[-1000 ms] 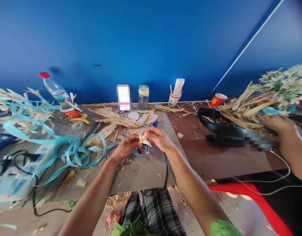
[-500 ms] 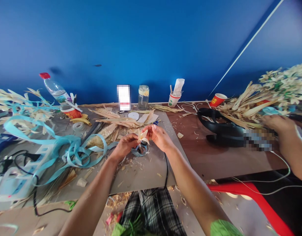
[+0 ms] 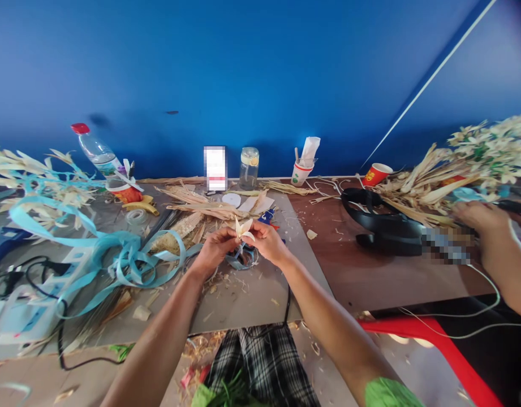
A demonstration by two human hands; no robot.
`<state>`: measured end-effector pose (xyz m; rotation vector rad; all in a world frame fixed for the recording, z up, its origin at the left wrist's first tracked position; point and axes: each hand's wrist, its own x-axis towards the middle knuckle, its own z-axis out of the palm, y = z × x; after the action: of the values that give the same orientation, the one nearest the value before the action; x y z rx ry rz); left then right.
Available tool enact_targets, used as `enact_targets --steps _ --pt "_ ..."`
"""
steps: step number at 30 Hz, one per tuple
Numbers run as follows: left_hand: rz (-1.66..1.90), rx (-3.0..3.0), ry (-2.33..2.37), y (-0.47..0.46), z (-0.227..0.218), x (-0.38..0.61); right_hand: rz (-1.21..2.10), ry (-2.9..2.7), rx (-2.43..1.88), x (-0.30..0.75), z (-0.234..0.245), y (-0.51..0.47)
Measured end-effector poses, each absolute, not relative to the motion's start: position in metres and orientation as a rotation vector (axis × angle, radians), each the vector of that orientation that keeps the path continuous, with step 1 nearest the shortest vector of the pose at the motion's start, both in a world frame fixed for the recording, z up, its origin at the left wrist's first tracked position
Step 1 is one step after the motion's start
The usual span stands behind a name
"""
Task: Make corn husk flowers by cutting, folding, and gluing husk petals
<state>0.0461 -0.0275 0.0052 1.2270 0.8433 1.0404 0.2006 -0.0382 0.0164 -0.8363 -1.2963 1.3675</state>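
Note:
A small pale flower folded from corn husk (image 3: pixel 244 228) is pinched between both my hands above the grey mat (image 3: pixel 252 294). My left hand (image 3: pixel 214 250) grips it from the left with curled fingers. From the right, my right hand (image 3: pixel 267 243) closes its fingertips on the petals. Just below the hands lies a roll of tape (image 3: pixel 242 259) on the mat. Dried husk strips (image 3: pixel 209 210) are strewn behind the hands.
Tangled light-blue ribbon (image 3: pixel 116 257) and black cables (image 3: pixel 26 280) lie left. At the back stand a plastic bottle (image 3: pixel 97 152), a glass jar (image 3: pixel 248 168) and paper cups (image 3: pixel 300 172). Another person's hand (image 3: pixel 483 223) rests right by a husk-flower bundle (image 3: pixel 464 169) and a black object (image 3: pixel 379 220).
Both hands have shifted slightly up and back with the flower, and the right hand's fingers have closed in tighter on the petals. The other person's hand stays in place.

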Motion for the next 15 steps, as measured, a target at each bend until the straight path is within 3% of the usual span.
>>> enact_targets --steps 7,15 --pt "1.048 1.214 0.884 -0.0297 0.0054 0.0488 1.280 -1.387 -0.859 0.2018 0.0182 -0.0393" --pt "1.020 1.217 0.870 -0.0302 0.0092 0.0497 1.417 -1.311 -0.825 0.2028 0.0121 -0.0380"
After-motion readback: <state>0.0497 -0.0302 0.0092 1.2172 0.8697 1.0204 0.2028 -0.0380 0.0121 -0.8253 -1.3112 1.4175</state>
